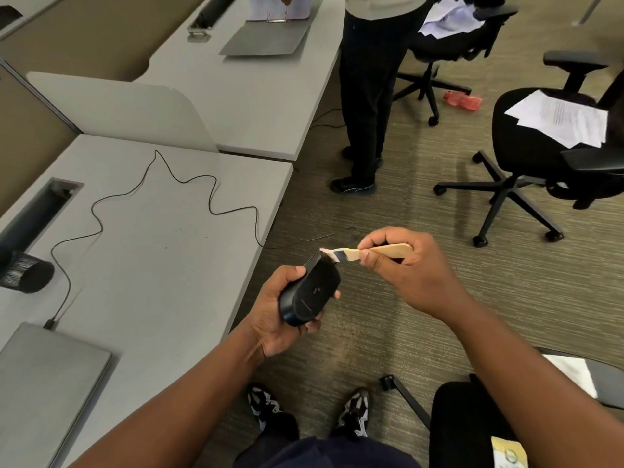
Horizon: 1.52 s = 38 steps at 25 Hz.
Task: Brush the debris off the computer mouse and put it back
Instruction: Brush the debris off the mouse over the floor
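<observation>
One mouse (310, 293), one brush (368, 254)

I see both bare forearms reaching forward and angled toward each other. My left hand (283, 309) curls palm-up, fingers and thumb wrapped in a grip. My right hand (401, 265), higher, pinches with thumb and bent fingers.

You stood in an office. Grey desks (162, 231) ran in rows with low partition screens (118, 106) between them, black swivel chairs (540, 153) sat on ribbed carpet (388, 204), and a closed laptop (44, 383) lay nearby.
</observation>
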### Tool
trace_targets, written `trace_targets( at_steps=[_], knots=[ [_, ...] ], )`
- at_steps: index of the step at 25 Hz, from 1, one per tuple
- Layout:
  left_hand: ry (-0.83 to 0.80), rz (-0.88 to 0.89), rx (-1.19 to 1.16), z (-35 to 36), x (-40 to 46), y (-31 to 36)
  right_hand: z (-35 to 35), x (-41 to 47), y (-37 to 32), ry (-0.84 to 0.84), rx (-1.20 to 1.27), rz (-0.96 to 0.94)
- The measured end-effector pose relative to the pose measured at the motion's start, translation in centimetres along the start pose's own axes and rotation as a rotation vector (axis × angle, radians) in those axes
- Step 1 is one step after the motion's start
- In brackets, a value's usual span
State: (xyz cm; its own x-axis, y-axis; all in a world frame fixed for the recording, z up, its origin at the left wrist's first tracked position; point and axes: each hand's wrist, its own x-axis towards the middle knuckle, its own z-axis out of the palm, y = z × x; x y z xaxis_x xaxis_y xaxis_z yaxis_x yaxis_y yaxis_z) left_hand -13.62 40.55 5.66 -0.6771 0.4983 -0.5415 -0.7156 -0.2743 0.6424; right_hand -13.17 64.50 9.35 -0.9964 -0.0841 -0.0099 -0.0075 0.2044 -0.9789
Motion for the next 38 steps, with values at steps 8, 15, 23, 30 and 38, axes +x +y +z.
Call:
trace_targets(
  at_steps=[8, 15, 23, 30, 38],
  knots=[
    [0.079, -0.007, 0.056, 0.0, 0.3, 0.1, 0.8, -0.5, 0.6, 0.1, -0.021, -0.028],
    [0.101, -0.041, -0.032, 0.0, 0.8, 0.6, 1.5, -1.7, 0.7, -0.011, 0.034, -0.052],
    [0.204, -0.046, -0.238, 0.1, 1.0, 1.4, 1.6, -2.1, 0.2, -0.087, 0.076, -0.115],
    [0.289, 0.047, -0.262, 1.2, 0.8, 2.0, 0.9, -2.2, 0.3, -0.2, -0.022, -0.075],
    [0.357, 0.058, -0.254, 2.3, 0.9, 2.3, 2.2, -2.7, 0.8, -0.191, -0.155, -0.158]
  ],
)
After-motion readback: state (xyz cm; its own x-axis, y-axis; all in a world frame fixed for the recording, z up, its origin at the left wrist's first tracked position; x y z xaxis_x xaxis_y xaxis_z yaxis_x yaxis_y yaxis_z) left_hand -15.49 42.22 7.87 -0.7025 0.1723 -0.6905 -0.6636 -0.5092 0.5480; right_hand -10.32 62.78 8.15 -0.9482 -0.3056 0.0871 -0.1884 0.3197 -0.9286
